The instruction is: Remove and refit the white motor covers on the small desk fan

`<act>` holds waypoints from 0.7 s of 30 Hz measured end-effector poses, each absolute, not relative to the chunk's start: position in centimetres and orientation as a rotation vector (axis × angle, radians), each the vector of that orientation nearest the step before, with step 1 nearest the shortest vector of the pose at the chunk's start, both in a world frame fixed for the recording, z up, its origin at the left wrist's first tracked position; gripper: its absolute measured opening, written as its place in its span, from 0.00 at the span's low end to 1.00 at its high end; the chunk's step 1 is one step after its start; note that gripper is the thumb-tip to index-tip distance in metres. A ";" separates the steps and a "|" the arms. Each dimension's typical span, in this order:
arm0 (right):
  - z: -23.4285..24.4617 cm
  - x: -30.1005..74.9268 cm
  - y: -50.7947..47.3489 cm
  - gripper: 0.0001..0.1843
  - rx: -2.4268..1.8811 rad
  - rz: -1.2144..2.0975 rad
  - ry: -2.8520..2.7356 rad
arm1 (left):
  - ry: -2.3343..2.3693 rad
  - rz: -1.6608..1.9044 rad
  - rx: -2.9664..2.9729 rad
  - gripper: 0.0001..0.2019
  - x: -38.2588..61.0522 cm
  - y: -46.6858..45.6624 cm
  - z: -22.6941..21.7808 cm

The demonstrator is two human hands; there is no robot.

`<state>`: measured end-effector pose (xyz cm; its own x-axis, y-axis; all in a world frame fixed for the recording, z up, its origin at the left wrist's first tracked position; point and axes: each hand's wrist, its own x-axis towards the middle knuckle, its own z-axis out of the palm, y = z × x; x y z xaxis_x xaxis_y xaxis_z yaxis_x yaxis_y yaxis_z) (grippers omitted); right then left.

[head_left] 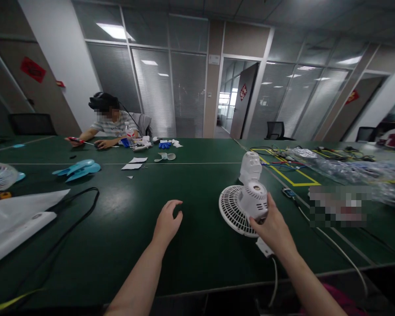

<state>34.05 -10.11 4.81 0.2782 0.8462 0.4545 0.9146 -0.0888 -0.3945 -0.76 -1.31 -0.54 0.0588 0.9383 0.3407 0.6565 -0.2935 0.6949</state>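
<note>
In the head view, my right hand [272,224] is closed around the side of a white fan motor housing [254,199], thumb low and fingers at its right. A round white fan grille [230,208] lies beneath the housing, flat on the table. Just behind stands another white vented housing [250,164]; whether it is joined to the first I cannot tell. A small white piece [265,247] with a cord hangs below, near my right wrist. Over bare table to the left, my left hand [167,223] holds nothing, its fingers curved and apart.
Light-blue fan blades [79,169] and a white grille [0,176] lie at the left, by a black cable [85,210]. Across the green table [184,184] a person [113,120] holds a screwdriver [80,141]. Plastic bags [355,166] and wires are at the right.
</note>
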 end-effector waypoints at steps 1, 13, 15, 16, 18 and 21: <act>4.7 36.0 -10.4 0.55 -1.977 -0.170 -1.534 | 1.596 1.066 2.000 0.18 -0.7 -1.3 -0.6; 5.4 41.9 -11.4 0.46 -2.097 -0.481 -1.343 | 1.617 0.981 2.011 0.17 -0.6 -1.0 -0.9; 6.8 41.1 -10.9 0.41 -2.053 -0.624 -1.315 | 1.616 0.973 2.016 0.18 -0.6 -0.9 -0.9; 7.8 40.8 -10.4 0.40 -2.014 -0.689 -1.315 | 1.614 0.971 2.020 0.18 -0.6 -0.8 -0.9; 9.9 40.1 -8.6 0.40 -1.898 -0.767 -1.336 | 1.606 0.964 2.025 0.18 -0.5 -0.7 -0.9; 13.0 39.2 -4.1 0.40 -1.733 -0.713 -1.359 | 1.596 0.955 2.025 0.18 -0.4 -0.7 -0.7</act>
<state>39.19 -4.13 13.00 0.2628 0.5104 0.8188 0.9638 -0.0989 -0.2478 -0.38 -0.68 -0.71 0.1196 0.9553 0.2703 0.6900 -0.2757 0.6692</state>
